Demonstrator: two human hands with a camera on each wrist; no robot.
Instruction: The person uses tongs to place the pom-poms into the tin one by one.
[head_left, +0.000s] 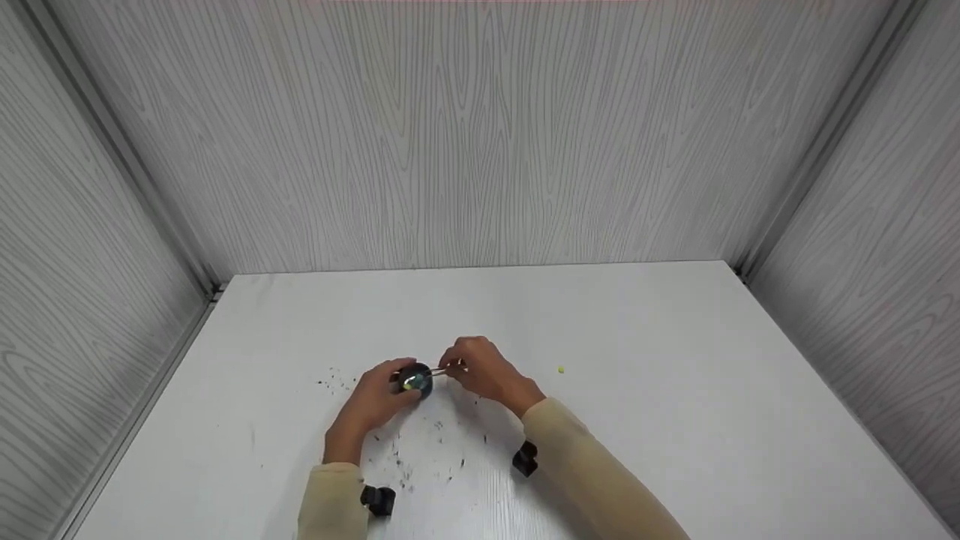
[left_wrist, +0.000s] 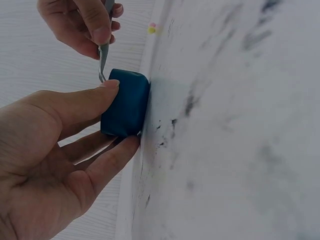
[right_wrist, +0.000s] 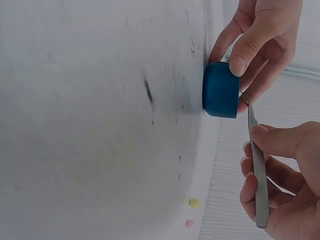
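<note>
Beige sleeves point(head_left: 334, 501) cross the lower edge; at left, the left hand point(head_left: 379, 394) grips a small blue cup point(left_wrist: 127, 107) standing on the table point(head_left: 675, 375). Just right, tweezers point(right_wrist: 260, 185), pinched in the right hand point(head_left: 484, 369), point leftward along their length to the cup's mouth; contact I cannot tell. Farther right, yellow point(right_wrist: 194, 202) and pink beads point(right_wrist: 190, 223) lie on the dark-flecked white surface, walled by wood-grain panels point(head_left: 480, 135).

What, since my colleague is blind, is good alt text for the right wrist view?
A person's right grip holds metal tweezers, tips near the rim of a blue container that the left grip holds on a white table. A yellow piece and a pink piece lie nearby, and dark marks dot the table.
</note>
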